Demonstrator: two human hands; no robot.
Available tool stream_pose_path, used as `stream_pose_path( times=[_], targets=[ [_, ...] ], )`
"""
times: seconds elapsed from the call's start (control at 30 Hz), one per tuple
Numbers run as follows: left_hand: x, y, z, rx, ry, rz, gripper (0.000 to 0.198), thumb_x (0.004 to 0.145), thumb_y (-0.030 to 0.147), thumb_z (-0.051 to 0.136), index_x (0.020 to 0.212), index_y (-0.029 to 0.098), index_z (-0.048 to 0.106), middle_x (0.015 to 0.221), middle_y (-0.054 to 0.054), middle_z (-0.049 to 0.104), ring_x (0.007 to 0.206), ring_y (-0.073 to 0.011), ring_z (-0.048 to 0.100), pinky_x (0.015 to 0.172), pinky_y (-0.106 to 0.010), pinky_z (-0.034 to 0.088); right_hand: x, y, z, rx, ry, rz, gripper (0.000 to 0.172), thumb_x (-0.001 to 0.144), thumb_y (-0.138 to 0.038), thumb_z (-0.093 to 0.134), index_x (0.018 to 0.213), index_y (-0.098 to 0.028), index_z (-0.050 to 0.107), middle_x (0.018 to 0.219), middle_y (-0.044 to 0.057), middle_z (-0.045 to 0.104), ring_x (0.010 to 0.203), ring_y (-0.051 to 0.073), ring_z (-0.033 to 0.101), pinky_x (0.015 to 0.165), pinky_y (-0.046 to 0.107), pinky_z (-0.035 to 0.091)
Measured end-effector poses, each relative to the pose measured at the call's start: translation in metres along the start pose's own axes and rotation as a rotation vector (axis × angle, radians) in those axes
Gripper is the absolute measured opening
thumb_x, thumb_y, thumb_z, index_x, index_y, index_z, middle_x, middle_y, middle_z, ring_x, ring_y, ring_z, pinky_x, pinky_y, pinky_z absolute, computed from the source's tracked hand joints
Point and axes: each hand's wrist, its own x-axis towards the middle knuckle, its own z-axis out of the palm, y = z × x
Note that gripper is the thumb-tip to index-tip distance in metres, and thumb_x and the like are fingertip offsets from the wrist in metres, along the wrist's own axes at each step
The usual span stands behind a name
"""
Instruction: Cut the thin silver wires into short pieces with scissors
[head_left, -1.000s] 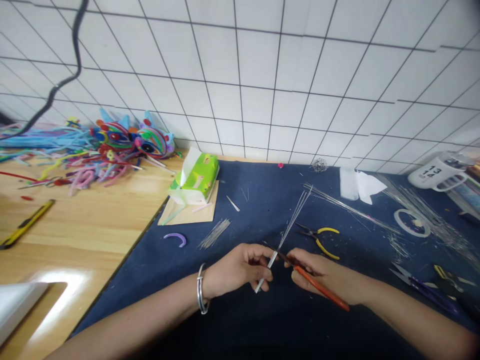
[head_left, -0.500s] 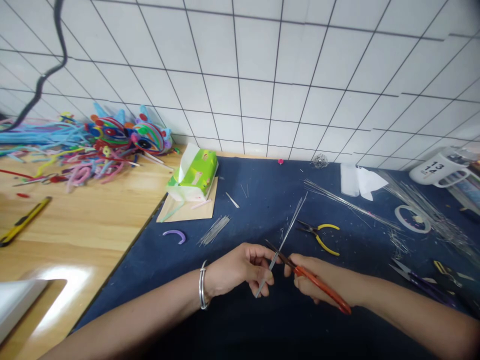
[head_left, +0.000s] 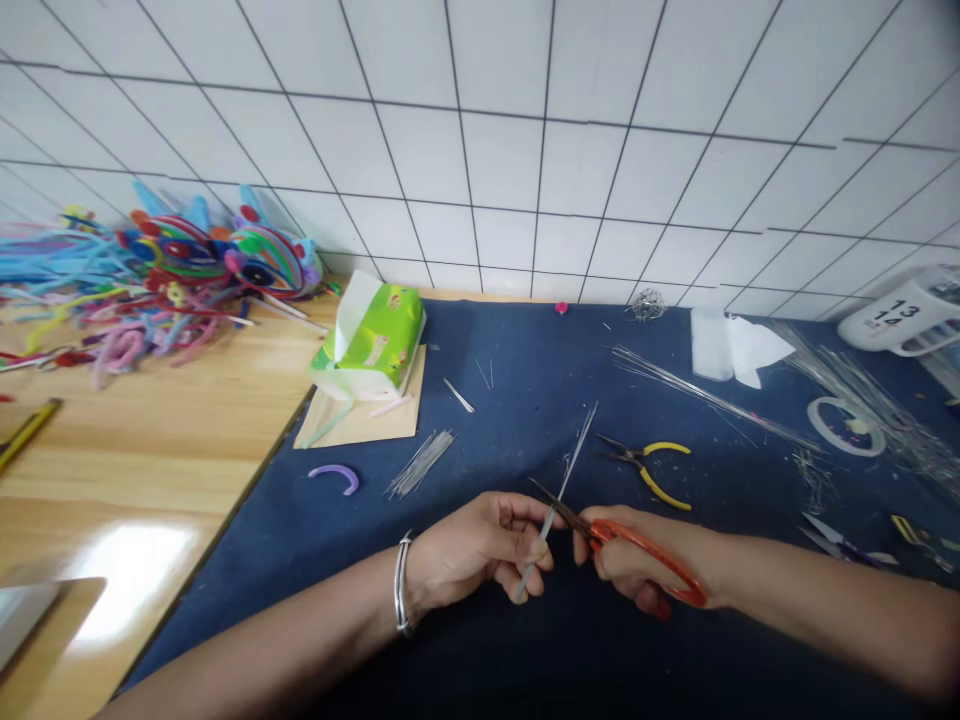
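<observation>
My left hand (head_left: 487, 545), with a silver bangle (head_left: 402, 585) on the wrist, pinches a thin bundle of metal wires (head_left: 577, 450) between thumb and fingers. The wires slant up and away to the right, with a short end below the fingers. In my right hand (head_left: 637, 560) is a pair of scissors (head_left: 649, 555) with orange-red handles. Their dark blades lie across the wires just above my left fingertips. Beyond my right hand rest yellow-handled pliers (head_left: 646, 470). A pile of short cut wires (head_left: 422, 463) lies beyond my left hand.
A green tissue pack (head_left: 379, 335) sits on brown card at the left. Colourful pipe-cleaner pieces (head_left: 161, 320) cover the back left. Long wires (head_left: 705, 390), a white tape ring (head_left: 846, 427), a white mug (head_left: 896, 315) and other scissors (head_left: 832, 540) lie rightward.
The view has shifted slightly. My right hand has turned the scissors so the handle loops show more widely spread. The blades remain across the wires, which my left hand still pinches.
</observation>
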Motion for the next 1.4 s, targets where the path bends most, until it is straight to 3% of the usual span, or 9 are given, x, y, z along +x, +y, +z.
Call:
stream_pose_path(
  times=[0.33,0.67,0.8,0.97,1.17,1.4],
  targets=[
    [0.002,-0.001,0.0,-0.035,0.051,-0.033,0.032,0.069,0.008,0.058,0.101,0.01,0.055,0.073,-0.006,0.061,0.055,-0.0118,0.061,0.044,-0.017,0.048,0.01,0.008,-0.008,0.082,-0.068,0.038,0.032,0.061,-0.013,0.042,0.092,-0.022,0.048,0.055,-0.007,0.034,0.039,0.003,0.029,0.038,0.015,0.025],
    [0.003,-0.001,0.001,-0.032,0.046,-0.041,0.032,0.069,0.007,0.057,0.101,0.011,0.056,0.072,-0.005,0.06,0.054,-0.0115,0.061,0.044,-0.017,0.048,0.005,0.002,-0.005,0.059,-0.054,0.022,0.025,0.067,-0.015,0.045,0.09,-0.021,0.047,0.05,-0.008,0.034,0.037,0.003,0.031,0.036,0.014,0.028],
    [0.003,0.001,0.004,-0.005,0.062,-0.044,0.032,0.07,0.01,0.058,0.102,0.012,0.056,0.072,-0.005,0.06,0.054,-0.0113,0.061,0.044,-0.017,0.048,0.002,-0.004,-0.007,0.055,-0.104,-0.007,0.014,0.076,-0.03,0.048,0.085,-0.019,0.045,0.051,-0.006,0.04,0.039,0.006,0.039,0.036,0.015,0.034],
    [0.002,0.001,0.004,-0.009,0.049,-0.046,0.032,0.072,0.011,0.059,0.104,0.012,0.056,0.072,-0.005,0.06,0.054,-0.0105,0.061,0.044,-0.016,0.048,0.005,-0.006,-0.009,0.077,-0.124,0.02,0.034,0.077,-0.052,0.048,0.084,-0.019,0.044,0.057,-0.006,0.041,0.039,0.004,0.038,0.035,0.016,0.036],
    [0.004,0.0,0.002,-0.029,0.053,-0.053,0.032,0.071,0.01,0.058,0.103,0.011,0.055,0.072,-0.006,0.06,0.054,-0.0113,0.061,0.044,-0.016,0.048,0.009,0.0,-0.008,0.285,-0.156,0.065,0.022,0.077,-0.036,0.054,0.087,-0.023,0.039,0.061,-0.008,0.034,0.041,-0.001,0.026,0.039,0.008,0.026],
    [0.003,0.001,0.007,-0.026,0.115,-0.06,0.037,0.069,0.015,0.063,0.105,0.011,0.055,0.07,-0.004,0.06,0.051,-0.0101,0.059,0.042,-0.016,0.047,0.011,0.001,-0.007,0.235,-0.129,0.092,0.012,0.073,-0.021,0.05,0.083,-0.021,0.043,0.058,-0.007,0.033,0.039,0.0,0.027,0.037,0.009,0.023]
  ],
)
